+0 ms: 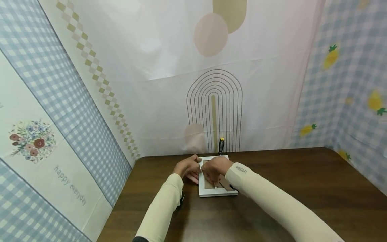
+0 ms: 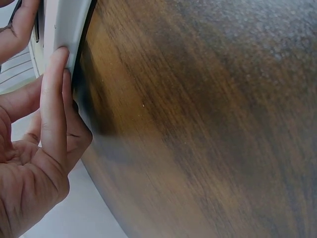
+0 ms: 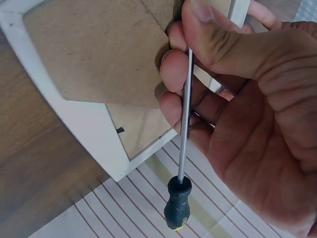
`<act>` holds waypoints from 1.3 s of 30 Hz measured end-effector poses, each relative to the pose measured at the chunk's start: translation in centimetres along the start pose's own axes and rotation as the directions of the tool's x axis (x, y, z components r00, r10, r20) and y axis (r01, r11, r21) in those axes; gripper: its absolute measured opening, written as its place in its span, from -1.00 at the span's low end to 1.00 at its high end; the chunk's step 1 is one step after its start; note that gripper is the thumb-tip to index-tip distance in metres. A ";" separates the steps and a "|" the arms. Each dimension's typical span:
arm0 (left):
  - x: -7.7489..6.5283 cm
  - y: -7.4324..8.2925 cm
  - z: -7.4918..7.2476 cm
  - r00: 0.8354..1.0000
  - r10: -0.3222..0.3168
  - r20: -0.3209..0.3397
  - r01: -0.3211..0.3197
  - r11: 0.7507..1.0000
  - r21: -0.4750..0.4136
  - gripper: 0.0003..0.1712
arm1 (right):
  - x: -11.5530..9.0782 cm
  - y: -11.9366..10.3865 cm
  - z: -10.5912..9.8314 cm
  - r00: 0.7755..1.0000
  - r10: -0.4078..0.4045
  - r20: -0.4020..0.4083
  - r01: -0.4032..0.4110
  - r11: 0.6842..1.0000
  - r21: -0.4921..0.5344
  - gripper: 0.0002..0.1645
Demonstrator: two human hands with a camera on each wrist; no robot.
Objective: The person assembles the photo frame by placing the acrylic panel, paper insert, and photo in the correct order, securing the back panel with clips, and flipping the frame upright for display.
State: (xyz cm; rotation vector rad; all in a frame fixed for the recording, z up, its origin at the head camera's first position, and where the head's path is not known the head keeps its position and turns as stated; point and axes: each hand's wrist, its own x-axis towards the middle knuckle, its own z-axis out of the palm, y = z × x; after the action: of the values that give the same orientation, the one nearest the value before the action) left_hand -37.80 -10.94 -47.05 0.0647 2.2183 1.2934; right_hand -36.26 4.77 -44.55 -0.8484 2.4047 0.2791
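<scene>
A white picture frame lies on the table with its brown backing board facing up. My left hand holds the frame's left side; in the left wrist view, its fingers rest along the white outer edge. Over the board, my right hand pinches a screwdriver by its metal shaft between thumb and fingers. The black and yellow handle points away toward the wall. Fingers hide the shaft's tip in the right wrist view. A small dark tab sticks out at the frame's inner edge.
The dark wooden table extends on both sides of the frame. A patterned cloth wall stands right behind its back edge, close to the screwdriver handle. Checked cloth hangs along the left side.
</scene>
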 end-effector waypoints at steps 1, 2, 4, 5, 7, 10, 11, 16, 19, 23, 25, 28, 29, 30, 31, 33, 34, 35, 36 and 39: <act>0.1 0.0 -0.1 1.000 0.001 0.001 -0.001 1.000 -0.001 -0.24 | -0.1 0.1 0.0 1.000 -0.009 -0.004 0.009 1.000 0.002 -0.58; 0.0 0.1 0.0 1.000 0.003 0.000 -0.003 1.000 -0.003 -0.23 | -0.3 0.2 0.1 1.000 -0.021 -0.011 0.021 1.000 0.013 -0.57; 0.1 0.0 0.1 1.000 0.010 0.002 -0.010 1.000 -0.005 -0.21 | -0.7 0.5 0.4 0.998 -0.047 -0.036 0.048 0.998 0.032 -0.56; 0.1 0.0 0.2 1.000 0.014 0.002 -0.014 1.000 -0.008 -0.21 | -0.9 0.6 0.5 0.997 -0.055 -0.050 0.057 0.997 0.044 -0.56; 0.0 0.0 0.3 1.000 0.021 0.006 -0.021 1.000 -0.007 -0.20 | -1.3 1.0 0.8 0.994 -0.073 -0.077 0.078 0.994 0.070 -0.56; -0.1 0.1 0.4 1.000 0.024 0.006 -0.024 1.000 -0.003 -0.19 | -1.8 1.2 0.9 0.990 -0.088 -0.110 0.097 0.992 0.078 -0.57; -0.1 0.0 0.4 1.000 0.024 0.007 -0.024 1.000 -0.001 -0.18 | -2.0 1.2 1.0 0.989 -0.094 -0.116 0.104 0.991 0.083 -0.58; -0.2 0.1 0.5 1.000 0.022 -0.006 -0.022 1.000 0.008 -0.21 | -3.1 1.7 0.7 0.972 -0.154 -0.177 0.172 0.980 0.095 -0.65; -0.2 0.2 0.5 1.000 0.023 -0.015 -0.023 1.000 0.011 -0.21 | -3.8 2.5 0.5 0.959 -0.170 -0.228 0.196 0.976 0.098 -0.66; -0.2 0.2 0.5 1.000 0.021 -0.020 -0.021 1.000 0.013 -0.21 | -4.7 3.7 0.6 0.940 -0.147 -0.308 0.192 0.973 0.124 -0.68; -0.2 0.1 0.6 1.000 0.019 -0.025 -0.019 1.000 0.016 -0.23 | -5.1 4.2 0.8 0.929 -0.133 -0.347 0.188 0.973 0.131 -0.69; -0.3 0.1 0.5 0.999 0.017 -0.033 -0.016 1.000 0.020 -0.26 | -5.5 5.0 1.0 0.912 -0.111 -0.394 0.182 0.972 0.147 -0.70; -0.3 0.1 0.5 0.999 0.017 -0.034 -0.016 1.000 0.019 -0.28 | -5.6 5.4 1.2 0.907 -0.107 -0.406 0.181 0.972 0.148 -0.70; -0.2 0.1 0.5 0.999 0.016 -0.034 -0.015 1.000 0.016 -0.29 | -5.7 5.6 1.3 0.903 -0.101 -0.418 0.180 0.971 0.154 -0.70; -0.2 0.1 0.5 0.999 0.015 -0.034 -0.015 1.000 0.015 -0.30 | -5.8 5.9 1.5 0.899 -0.097 -0.427 0.181 0.970 0.160 -0.70; -0.2 0.0 0.5 0.999 0.013 -0.031 -0.013 1.000 0.011 -0.31 | -6.0 6.6 1.8 0.889 -0.089 -0.450 0.182 0.969 0.167 -0.71; -0.2 0.0 0.5 1.000 0.012 -0.029 -0.012 1.000 0.010 -0.31 | -6.1 6.9 2.0 0.886 -0.081 -0.456 0.178 0.969 0.174 -0.72; -0.2 0.1 0.6 1.000 0.012 -0.027 -0.012 1.000 0.010 -0.31 | -6.2 7.2 2.2 0.884 -0.072 -0.462 0.171 0.970 0.176 -0.72; -0.2 0.1 0.6 1.000 0.012 -0.027 -0.011 1.000 0.011 -0.32 | -6.3 7.4 2.3 0.881 -0.068 -0.469 0.169 0.970 0.177 -0.73; -0.3 0.1 0.7 1.000 0.014 -0.026 -0.014 1.000 0.013 -0.32 | -6.8 8.1 2.6 0.878 -0.048 -0.476 0.150 0.973 0.178 -0.72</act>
State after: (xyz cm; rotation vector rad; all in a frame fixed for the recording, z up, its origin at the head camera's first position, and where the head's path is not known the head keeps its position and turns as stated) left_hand -37.27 -10.40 -47.08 0.0692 2.2522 1.2943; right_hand -35.87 15.51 -42.70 -1.0283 2.7532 -0.2522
